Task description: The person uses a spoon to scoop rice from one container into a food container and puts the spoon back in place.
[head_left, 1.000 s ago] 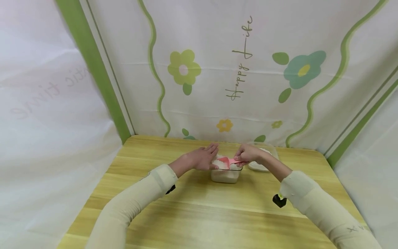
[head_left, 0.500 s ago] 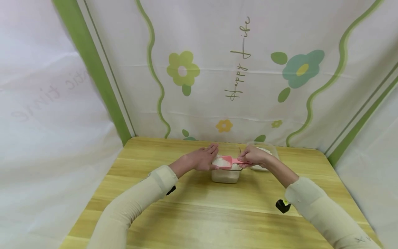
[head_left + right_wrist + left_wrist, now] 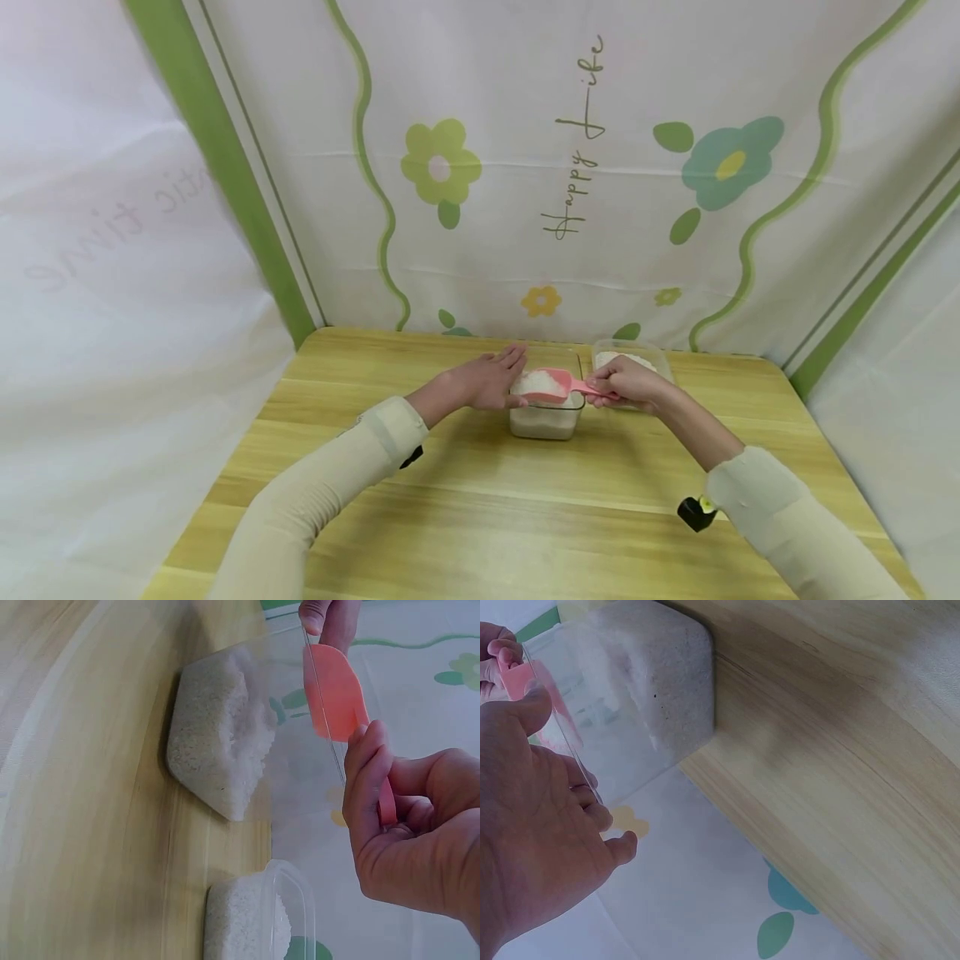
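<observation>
A pink scoop (image 3: 555,387), heaped with white rice (image 3: 538,383), is held by its handle in my right hand (image 3: 626,383). It hangs over the clear rectangular container (image 3: 543,423), whose lower part holds rice (image 3: 210,727). In the right wrist view, the right fingers (image 3: 367,772) curl round the scoop handle and the bowl is at the container's rim. My left hand (image 3: 491,383) rests on the container's left side, fingers extended. The left wrist view shows its thumb (image 3: 534,711) at the rim.
A second, shallower clear box (image 3: 244,919) with white rice stands to the right, partly behind my right hand. The wooden table (image 3: 480,517) meets a printed curtain (image 3: 495,250) at the back, with white curtains on both sides.
The scoop has come up out of the container's rice, now loaded, and shifted slightly right with my right hand. My left hand has stayed on the container.
</observation>
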A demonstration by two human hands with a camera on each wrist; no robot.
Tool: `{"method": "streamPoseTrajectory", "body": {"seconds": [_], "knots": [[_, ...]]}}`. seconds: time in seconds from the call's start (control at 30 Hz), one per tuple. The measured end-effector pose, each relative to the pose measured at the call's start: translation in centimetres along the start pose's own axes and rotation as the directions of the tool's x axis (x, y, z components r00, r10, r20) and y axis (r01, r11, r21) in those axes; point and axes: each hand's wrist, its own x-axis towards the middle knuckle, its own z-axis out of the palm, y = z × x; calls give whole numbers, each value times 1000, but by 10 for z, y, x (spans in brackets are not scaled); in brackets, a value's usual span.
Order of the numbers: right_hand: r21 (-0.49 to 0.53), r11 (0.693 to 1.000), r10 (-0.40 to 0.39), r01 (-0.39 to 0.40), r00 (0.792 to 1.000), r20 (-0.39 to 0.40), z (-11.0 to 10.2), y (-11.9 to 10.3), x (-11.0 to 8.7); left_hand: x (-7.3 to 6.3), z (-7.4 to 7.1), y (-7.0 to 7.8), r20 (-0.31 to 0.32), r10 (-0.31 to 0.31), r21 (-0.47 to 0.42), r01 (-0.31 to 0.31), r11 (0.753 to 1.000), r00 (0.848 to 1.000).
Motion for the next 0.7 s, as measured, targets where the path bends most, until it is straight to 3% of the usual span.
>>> {"method": "streamPoseTrajectory", "body": {"seconds": [0.17,0.7], "knots": [[36,999,-24,24,1000,0,-4,4,-4,-1,-1,-1,-5,6,-12,-6,1000,1000],[5,999,-39,39,999,-32,-22,0,-21,1,-1,0,21,-9,10,9,1000,1000]]}}
